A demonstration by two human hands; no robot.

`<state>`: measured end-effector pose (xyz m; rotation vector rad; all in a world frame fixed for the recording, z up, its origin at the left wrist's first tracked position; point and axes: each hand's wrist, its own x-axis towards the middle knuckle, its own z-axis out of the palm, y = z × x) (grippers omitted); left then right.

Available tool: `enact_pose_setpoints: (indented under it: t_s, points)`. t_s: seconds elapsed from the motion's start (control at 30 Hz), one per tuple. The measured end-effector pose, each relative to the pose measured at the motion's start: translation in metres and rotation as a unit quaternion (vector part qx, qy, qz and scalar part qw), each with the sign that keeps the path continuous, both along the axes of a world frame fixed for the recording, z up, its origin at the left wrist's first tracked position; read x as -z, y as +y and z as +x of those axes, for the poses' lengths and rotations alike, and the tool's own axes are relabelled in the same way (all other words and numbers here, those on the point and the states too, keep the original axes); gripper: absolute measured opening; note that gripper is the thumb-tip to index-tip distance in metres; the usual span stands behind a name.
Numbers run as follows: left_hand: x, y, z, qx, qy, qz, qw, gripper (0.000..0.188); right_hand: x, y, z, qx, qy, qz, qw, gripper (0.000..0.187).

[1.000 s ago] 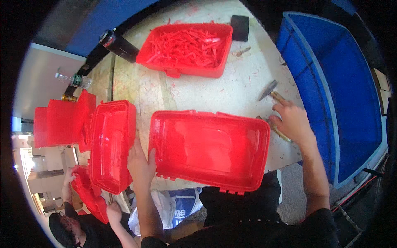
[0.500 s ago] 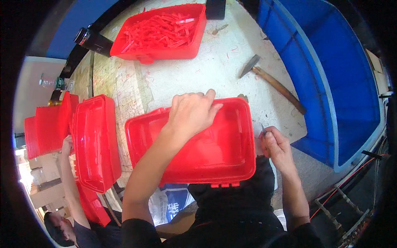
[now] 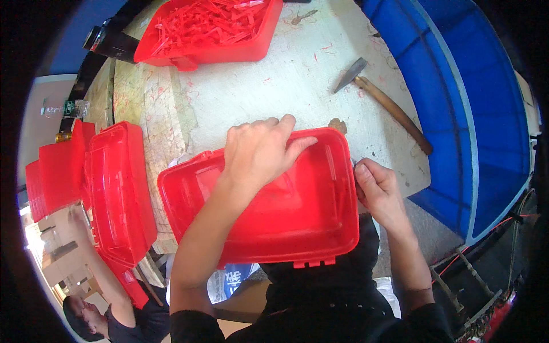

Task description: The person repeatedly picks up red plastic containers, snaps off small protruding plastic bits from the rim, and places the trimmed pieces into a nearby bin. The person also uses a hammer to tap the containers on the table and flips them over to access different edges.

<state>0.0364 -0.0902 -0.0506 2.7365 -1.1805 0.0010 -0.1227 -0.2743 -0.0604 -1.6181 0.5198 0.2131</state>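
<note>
A hollow red plastic box half [image 3: 297, 228] with hinge lugs on its near edge lies before me, open side up. My left hand [image 3: 257, 148] reaches across it and grips the far rim, its thumb over the inner edge and its fingertips hidden beyond. At the box's right end, my right hand [image 3: 377, 188] is closed around a small metal blade, mostly hidden by the fingers; its tip meets the outer side of the rim.
A red box [image 3: 200, 60] of red plastic scraps stands at the far left. A wooden-handled hammer [image 3: 394, 108] lies beside a large blue crate [image 3: 452, 114] at right. More red boxes [image 3: 123, 194] are stacked at left, near another person [image 3: 123, 303]. A black bottle [image 3: 114, 46] lies behind.
My right hand has moved up and left, bringing the blade against the box's right rim. The box has tilted slightly under my left hand. The co-worker's arm has shifted too.
</note>
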Motion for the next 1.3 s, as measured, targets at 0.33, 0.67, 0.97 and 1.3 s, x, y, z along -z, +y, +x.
enact_pose_setpoints:
  t_s: [0.33,0.67,0.97,1.3]
  points:
    - [0.005,0.001,0.0,-0.01,-0.005,-0.005,1.0,0.045,-0.009,0.004,-0.036,-0.029,0.029,-0.003,0.999,0.028]
    - [0.003,0.003,0.003,-0.035,0.03,0.024,0.999,0.045,-0.028,0.011,-0.107,-0.129,0.027,-0.118,0.984,0.019]
    - [-0.013,-0.009,0.018,0.119,0.038,-0.094,0.988,0.052,-0.018,-0.002,-0.026,0.029,0.015,-0.005,0.999,0.029]
    - [0.005,-0.021,0.022,0.096,0.099,-0.015,0.99,0.026,0.005,0.004,0.005,0.009,0.009,0.023,1.0,0.033]
